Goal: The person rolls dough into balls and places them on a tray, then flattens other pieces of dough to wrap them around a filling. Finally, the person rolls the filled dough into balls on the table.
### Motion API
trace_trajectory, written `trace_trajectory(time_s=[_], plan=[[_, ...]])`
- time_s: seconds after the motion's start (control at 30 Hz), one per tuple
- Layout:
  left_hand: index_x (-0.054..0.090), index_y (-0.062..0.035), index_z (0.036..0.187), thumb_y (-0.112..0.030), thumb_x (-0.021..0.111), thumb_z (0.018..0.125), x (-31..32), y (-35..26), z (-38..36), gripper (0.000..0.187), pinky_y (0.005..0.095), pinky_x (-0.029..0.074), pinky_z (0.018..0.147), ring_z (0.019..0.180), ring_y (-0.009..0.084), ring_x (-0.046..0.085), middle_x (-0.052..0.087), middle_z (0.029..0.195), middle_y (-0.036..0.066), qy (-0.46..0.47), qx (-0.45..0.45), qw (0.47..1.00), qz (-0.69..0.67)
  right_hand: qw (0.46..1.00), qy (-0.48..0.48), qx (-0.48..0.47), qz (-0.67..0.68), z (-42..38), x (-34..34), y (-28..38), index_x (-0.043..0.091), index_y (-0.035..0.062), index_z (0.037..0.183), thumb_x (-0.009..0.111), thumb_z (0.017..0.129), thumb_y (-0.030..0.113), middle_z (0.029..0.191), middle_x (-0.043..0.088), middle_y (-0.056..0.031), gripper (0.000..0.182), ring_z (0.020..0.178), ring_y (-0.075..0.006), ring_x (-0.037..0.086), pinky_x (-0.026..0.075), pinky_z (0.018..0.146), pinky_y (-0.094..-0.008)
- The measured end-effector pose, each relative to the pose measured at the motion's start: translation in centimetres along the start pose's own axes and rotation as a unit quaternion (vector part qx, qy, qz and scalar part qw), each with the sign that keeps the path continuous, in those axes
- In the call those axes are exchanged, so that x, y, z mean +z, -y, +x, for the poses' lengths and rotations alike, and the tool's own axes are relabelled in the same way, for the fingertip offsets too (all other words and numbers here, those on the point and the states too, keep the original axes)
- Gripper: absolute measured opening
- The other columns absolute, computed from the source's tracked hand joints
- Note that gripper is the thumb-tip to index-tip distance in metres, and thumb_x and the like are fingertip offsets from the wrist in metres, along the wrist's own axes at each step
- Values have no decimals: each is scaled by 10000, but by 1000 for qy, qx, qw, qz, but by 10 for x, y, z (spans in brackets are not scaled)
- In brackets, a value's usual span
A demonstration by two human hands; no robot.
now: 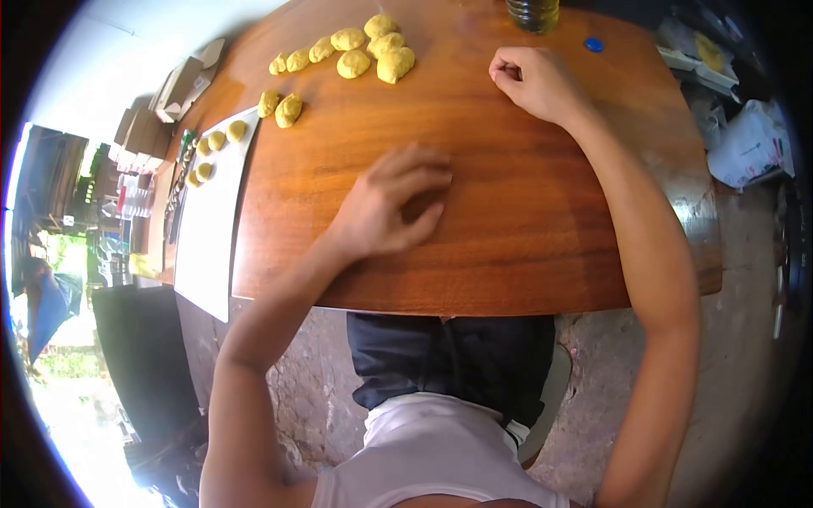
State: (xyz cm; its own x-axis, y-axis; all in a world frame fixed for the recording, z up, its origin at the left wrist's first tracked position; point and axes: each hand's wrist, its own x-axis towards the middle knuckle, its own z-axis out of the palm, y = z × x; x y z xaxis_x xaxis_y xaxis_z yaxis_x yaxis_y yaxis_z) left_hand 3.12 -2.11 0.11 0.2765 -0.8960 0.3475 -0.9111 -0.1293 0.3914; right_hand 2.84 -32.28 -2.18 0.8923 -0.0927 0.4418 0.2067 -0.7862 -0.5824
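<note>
My left hand hovers over the middle of the wooden table, palm down. Its fingers are apart and slightly blurred, and I see nothing in them. Farther away on the right, my right hand rests on its side at the tabletop with fingers curled closed; whatever it may hold is hidden. Several lumps of yellow dough lie in rough rows at the far side, left of my right hand. Two more dough lumps sit nearer the left edge. Smoother dough balls are spaced out on a white sheet.
A clear bottle or jar with yellowish liquid stands at the far edge, near a blue cap. Cardboard boxes are stacked beyond the left edge. A white plastic bag is off to the right. My legs are against the near edge.
</note>
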Motion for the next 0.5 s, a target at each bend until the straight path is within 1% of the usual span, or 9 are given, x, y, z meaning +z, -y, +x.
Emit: trace_trajectory(time_s=[0.1,0.13,0.2,0.23,0.27,0.3,0.37,0.4,0.5], plan=[[709,-13,1092,-57,714,808,-10,-12,-50,287,489,482,1060,1218,384,604,658,1265,160,22,-19,997,73,999,-23,-38,26,2,8,-9,673,60,850,648,864,136,785,715,-108,81,731,-304,683,520,666,-395],[705,-10,1083,-52,709,810,-17,-5,-58,277,479,490,1049,1206,383,612,663,1238,166,9,-64,996,62,999,-27,-30,22,2,9,-9,673,60,850,648,864,136,785,715,-108,81,731,-304,683,520,666,-395],[688,9,1057,-47,693,818,-27,22,-62,246,434,507,1018,1175,359,632,671,1163,187,-37,-125,991,44,1000,1,7,-8,4,9,-3,650,37,867,641,894,130,754,687,-100,97,696,-239,655,492,646,-358],[686,15,1078,-52,693,818,-29,35,-48,269,424,501,1025,1188,353,629,668,1189,190,-36,-134,989,57,1000,-9,11,-11,4,9,-1,672,67,827,639,855,119,765,712,-99,67,713,-314,670,517,649,-412],[683,20,1100,-57,692,819,-33,47,-35,292,414,495,1032,1201,346,625,666,1214,193,-37,-145,986,73,1000,-6,6,-13,3,10,-1,672,67,827,639,855,119,765,712,-99,67,713,-314,670,517,649,-412],[683,20,1100,-57,692,819,-29,50,-21,292,414,495,1032,1201,346,625,666,1214,193,-44,-147,985,74,999,-27,-15,-9,1,12,-3,674,68,823,642,852,121,764,713,-101,68,708,-315,672,519,643,-410],[679,18,1159,-67,698,817,-10,42,14,352,415,473,1069,1242,352,607,648,1283,203,-23,-67,997,-16,998,-53,-39,-10,2,9,-4,676,69,819,645,849,123,763,714,-102,68,704,-315,674,520,637,-409],[678,8,1199,-73,706,818,-4,31,20,390,433,449,1100,1275,368,586,628,1337,203,-9,-23,1000,-4,998,-47,-31,-3,0,7,-3,678,70,816,649,844,125,767,716,-107,68,703,-319,676,522,633,-407],[707,0,1127,-73,722,804,0,-4,-8,332,444,499,1046,1236,364,611,649,1305,173,-20,-32,998,41,998,-48,-36,14,-2,6,-3,682,72,812,656,836,130,776,719,-114,67,704,-324,681,525,629,-402]])
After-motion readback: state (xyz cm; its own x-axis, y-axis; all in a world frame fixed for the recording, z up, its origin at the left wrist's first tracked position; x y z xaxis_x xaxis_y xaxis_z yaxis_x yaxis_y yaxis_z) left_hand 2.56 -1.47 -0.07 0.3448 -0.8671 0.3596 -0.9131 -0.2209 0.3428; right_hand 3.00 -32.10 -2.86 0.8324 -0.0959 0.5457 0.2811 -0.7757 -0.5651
